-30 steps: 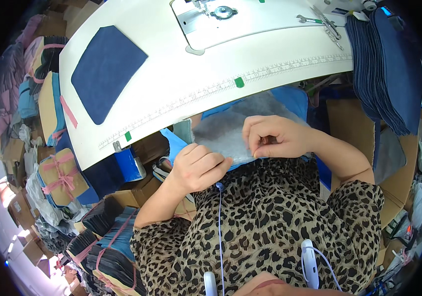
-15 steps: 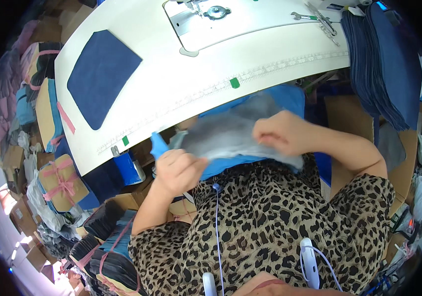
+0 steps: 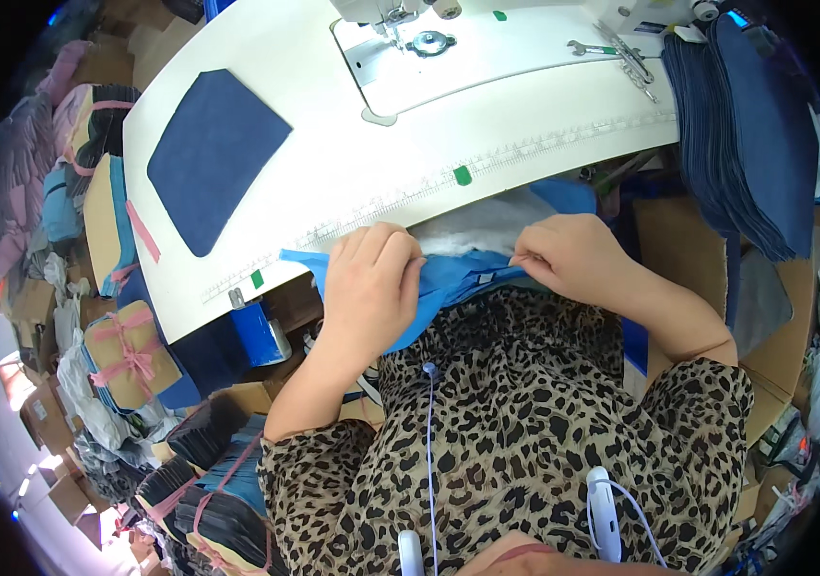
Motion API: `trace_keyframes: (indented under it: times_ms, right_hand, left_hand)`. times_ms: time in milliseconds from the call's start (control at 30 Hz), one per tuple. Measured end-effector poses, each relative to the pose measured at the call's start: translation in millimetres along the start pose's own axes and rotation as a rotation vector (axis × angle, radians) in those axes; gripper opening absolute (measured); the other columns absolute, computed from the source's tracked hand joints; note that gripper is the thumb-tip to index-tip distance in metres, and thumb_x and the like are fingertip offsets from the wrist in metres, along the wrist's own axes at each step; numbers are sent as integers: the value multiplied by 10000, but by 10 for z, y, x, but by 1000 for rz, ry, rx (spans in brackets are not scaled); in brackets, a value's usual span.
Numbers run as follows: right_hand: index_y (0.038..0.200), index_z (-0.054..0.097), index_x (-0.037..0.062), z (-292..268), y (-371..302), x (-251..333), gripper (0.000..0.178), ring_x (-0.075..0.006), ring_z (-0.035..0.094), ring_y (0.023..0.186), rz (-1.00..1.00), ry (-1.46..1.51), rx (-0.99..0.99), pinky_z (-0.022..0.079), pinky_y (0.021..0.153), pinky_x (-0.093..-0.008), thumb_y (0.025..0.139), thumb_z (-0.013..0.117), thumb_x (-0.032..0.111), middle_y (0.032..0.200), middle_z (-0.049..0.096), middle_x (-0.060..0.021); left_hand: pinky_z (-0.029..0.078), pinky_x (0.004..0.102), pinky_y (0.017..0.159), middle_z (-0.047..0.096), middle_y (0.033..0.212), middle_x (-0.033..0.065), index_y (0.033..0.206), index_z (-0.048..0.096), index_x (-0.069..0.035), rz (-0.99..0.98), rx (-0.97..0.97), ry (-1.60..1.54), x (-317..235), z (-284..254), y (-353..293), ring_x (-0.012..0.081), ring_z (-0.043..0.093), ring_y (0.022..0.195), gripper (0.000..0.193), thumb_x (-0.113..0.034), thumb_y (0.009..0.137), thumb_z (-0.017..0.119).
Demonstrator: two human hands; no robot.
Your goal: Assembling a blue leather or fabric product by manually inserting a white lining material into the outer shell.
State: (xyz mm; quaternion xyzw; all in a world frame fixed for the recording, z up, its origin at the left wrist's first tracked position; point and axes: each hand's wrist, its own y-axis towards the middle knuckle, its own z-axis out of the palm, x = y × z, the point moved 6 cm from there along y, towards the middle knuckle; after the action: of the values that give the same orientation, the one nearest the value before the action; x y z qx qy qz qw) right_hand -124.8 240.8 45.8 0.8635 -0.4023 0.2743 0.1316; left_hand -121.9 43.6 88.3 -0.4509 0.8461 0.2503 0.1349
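Bright blue cloth (image 3: 458,278) hangs over my lap at the table's front edge. My left hand (image 3: 371,288) is closed over the cloth's left part, its back toward the view and its fingertips mostly hidden. With thumb and fingers pinched, my right hand (image 3: 573,257) grips the cloth's upper edge further right. A small light tag shows on the cloth between the two. Just beyond my hands lies a soft grey-white cloth (image 3: 477,227), partly tucked below the table edge. A dark blue fabric panel (image 3: 218,158) lies flat on the white table (image 3: 333,144), left of my hands.
The sewing machine's needle area (image 3: 395,38) is at the far side, with a wrench (image 3: 592,48) and tweezers to its right. Stacked dark blue panels (image 3: 717,144) hang over the right edge. Cardboard boxes (image 3: 688,250) stand right; tied fabric bundles (image 3: 131,355) lie left.
The grey cloth, blurred between my hands before, now lies beyond them. My left hand has moved up and right, and both hands are now on the blue cloth. The view has shifted slightly.
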Motion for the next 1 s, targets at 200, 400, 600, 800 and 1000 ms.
trace_keyframes:
  times_ms: [200,400,600,800,1000]
  right_hand:
    - [961,590,97,26,81,-173,283,-288,644,693,129,-87,-63,501,610,-393,799,705,298,722,632,-94]
    - [1005,600,99,-94,93,-92,331,-284,645,690,49,-102,-112,502,613,-395,790,718,320,750,643,-84]
    - [823,622,70,-340,173,69,238,-293,617,642,-123,-27,26,465,577,-386,818,700,295,678,607,-94]
    - [743,630,38,-384,260,159,247,-260,525,548,-24,388,565,415,558,-355,845,663,261,604,552,-123]
    - [814,670,30,-261,475,-57,241,-259,560,592,104,227,477,426,588,-365,837,659,270,637,588,-120]
  left_hand:
    - [435,354,684,577,823,112,850,535,-40,-121,41,-107,149,194,-36,309,561,758,156,26,758,642]
    - [432,268,671,553,783,59,897,526,-30,-427,170,-621,267,89,-168,148,555,733,95,1,862,609]
    - [454,210,686,582,919,20,942,539,-21,-644,363,-1196,360,36,-302,71,562,772,85,22,882,580]
    - [452,239,738,615,888,19,1030,612,3,-627,508,-1135,137,-67,-208,78,555,824,156,-83,900,618]
    - [458,237,700,651,847,17,948,667,15,-408,466,-468,236,149,11,80,562,769,129,-103,901,645]
